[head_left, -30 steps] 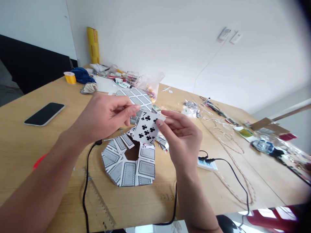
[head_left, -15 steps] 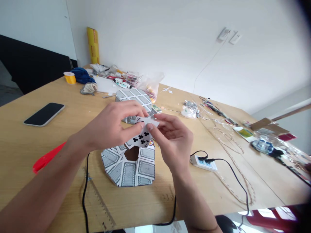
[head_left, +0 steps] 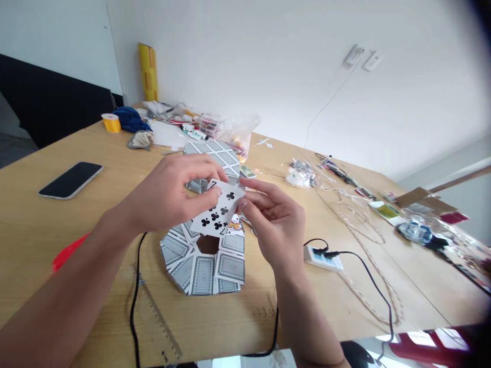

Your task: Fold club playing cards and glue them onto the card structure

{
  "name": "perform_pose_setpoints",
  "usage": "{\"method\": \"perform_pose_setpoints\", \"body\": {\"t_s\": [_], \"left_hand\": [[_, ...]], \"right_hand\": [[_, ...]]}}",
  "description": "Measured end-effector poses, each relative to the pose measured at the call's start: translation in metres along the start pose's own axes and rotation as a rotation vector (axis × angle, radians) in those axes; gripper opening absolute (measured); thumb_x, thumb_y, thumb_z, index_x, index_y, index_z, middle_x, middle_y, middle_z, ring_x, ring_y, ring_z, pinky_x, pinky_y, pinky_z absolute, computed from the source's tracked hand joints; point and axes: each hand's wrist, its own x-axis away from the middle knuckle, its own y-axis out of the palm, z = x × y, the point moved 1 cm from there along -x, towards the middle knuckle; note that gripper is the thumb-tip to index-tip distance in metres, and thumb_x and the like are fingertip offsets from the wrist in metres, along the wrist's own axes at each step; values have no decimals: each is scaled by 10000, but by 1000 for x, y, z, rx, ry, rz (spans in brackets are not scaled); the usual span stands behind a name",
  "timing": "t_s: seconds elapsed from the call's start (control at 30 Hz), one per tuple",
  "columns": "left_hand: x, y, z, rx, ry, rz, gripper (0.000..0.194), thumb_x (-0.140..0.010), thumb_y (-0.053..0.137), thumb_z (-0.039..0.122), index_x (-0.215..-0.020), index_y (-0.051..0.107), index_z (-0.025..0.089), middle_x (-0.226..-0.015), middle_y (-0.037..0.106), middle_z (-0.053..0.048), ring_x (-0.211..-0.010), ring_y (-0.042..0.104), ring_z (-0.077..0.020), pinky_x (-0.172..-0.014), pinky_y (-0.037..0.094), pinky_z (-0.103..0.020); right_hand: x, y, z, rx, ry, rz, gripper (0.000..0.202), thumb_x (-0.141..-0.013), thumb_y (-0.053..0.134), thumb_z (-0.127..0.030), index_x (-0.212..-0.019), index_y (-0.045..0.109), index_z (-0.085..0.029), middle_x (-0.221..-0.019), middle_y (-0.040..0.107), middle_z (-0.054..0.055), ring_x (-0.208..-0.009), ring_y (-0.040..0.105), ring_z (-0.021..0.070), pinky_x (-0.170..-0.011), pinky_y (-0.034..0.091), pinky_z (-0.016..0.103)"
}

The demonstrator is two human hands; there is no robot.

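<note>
A seven of clubs playing card (head_left: 220, 209) is held face up, tilted, between my two hands. My left hand (head_left: 180, 189) pinches its upper left part, thumb on the face. At its right corner, my right hand (head_left: 270, 212) grips it between thumb and fingers. Below the card lies a ring of playing cards (head_left: 202, 273), mostly backs up, around a dark brown centre; a face card shows at its right side. Behind my hands stands a round piece covered in card backs (head_left: 215, 153), partly hidden by my left hand.
A phone (head_left: 71, 180) and a red object (head_left: 71, 250) lie at left. A clear ruler (head_left: 159, 317) and black cable are in front. At right sits a power strip (head_left: 324, 258) with plugs and cords. Yellow ribbon (head_left: 111, 123), bags and clutter line the back.
The seven of clubs has turned and shows more of its face. My left thumb has shifted slightly left and up on it, and my right fingers have spread a little.
</note>
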Motion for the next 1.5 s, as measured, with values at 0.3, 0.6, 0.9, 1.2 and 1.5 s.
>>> {"method": "perform_pose_setpoints", "body": {"t_s": [0.3,0.6,0.9,1.2,1.5], "left_hand": [[1,6,-1,44,-2,-63,173,-982,668,307,-833,733,249,-1042,847,-11,-982,762,-208,-894,569,-316],[2,-2,-4,35,19,-68,149,-980,645,284,-913,776,262,-1041,853,-23,-953,769,-211,-880,577,-326],[6,-10,-17,45,-58,118,269,-1026,642,341,-792,745,258,-917,828,1,-885,755,-187,-859,578,-306],[5,4,-15,105,23,138,371,-1001,727,261,-1369,750,305,-1438,764,-40,-1109,789,-191,-937,654,-314],[3,5,-4,80,-11,14,372,-1085,627,429,-797,745,224,-688,731,21,-628,621,-128,-628,451,-283]], "right_hand": [[1,4,5,-11,-45,-14,318,-914,881,-326,-1212,800,-247,-906,833,26,-782,794,208,-732,697,371],[-2,-4,-4,-24,-18,15,319,-853,886,-306,-1154,819,-227,-840,818,20,-727,788,205,-685,687,352],[-4,-14,-2,34,-139,143,223,-906,859,-285,-1120,818,-239,-849,788,12,-748,756,167,-664,646,295],[-5,-12,0,25,-159,149,195,-897,877,-260,-1085,824,-256,-880,786,2,-777,762,167,-728,678,314],[-3,-5,4,-13,-121,98,260,-864,922,-277,-1103,822,-257,-912,803,6,-791,757,171,-743,673,328]]}}
